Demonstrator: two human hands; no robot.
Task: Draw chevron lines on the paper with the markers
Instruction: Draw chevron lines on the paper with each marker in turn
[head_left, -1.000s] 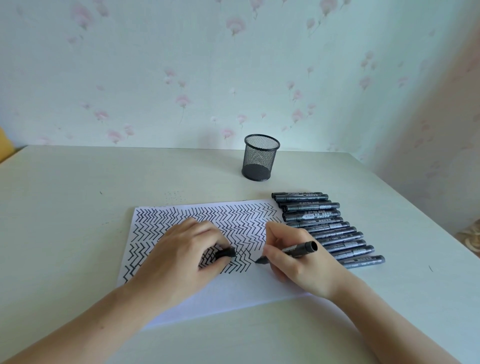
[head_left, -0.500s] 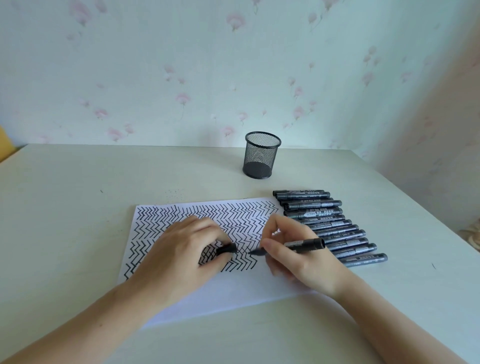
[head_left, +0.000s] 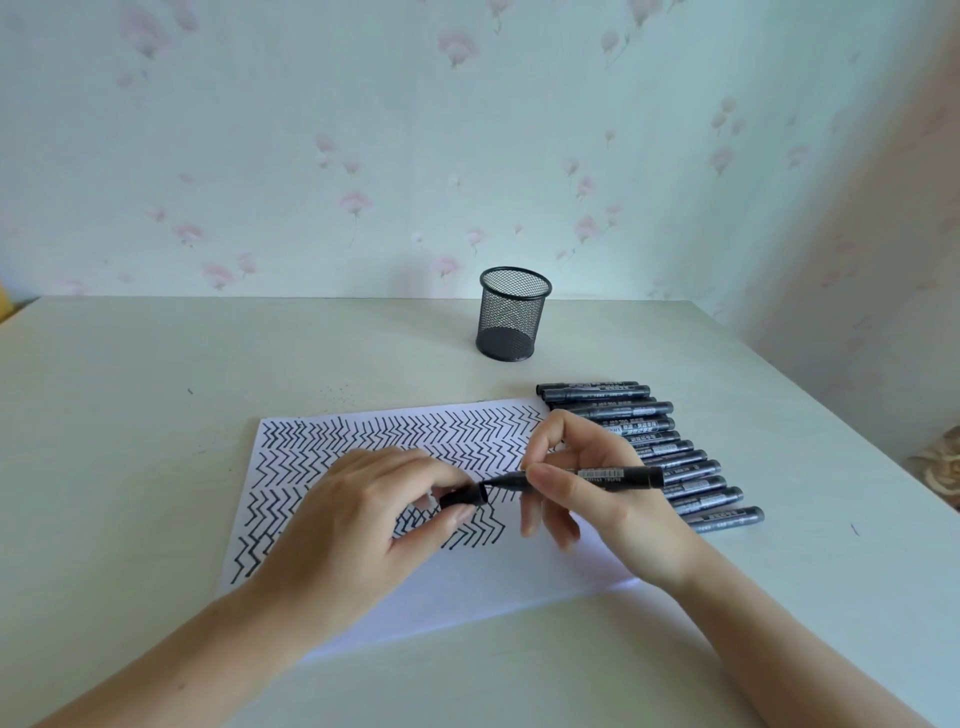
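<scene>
We have lifted the marker (head_left: 592, 475) off the paper (head_left: 467, 582); right hand (head_left: 602, 499) grips it level, tip at the cap (head_left: 464, 496) pinched in our left hand (head_left: 363, 525).

Soft daylight, faint shadows, wide-angle edge distortion

The markers (head_left: 649, 447) carry printed labels, but the lettering is too small to read.
</scene>
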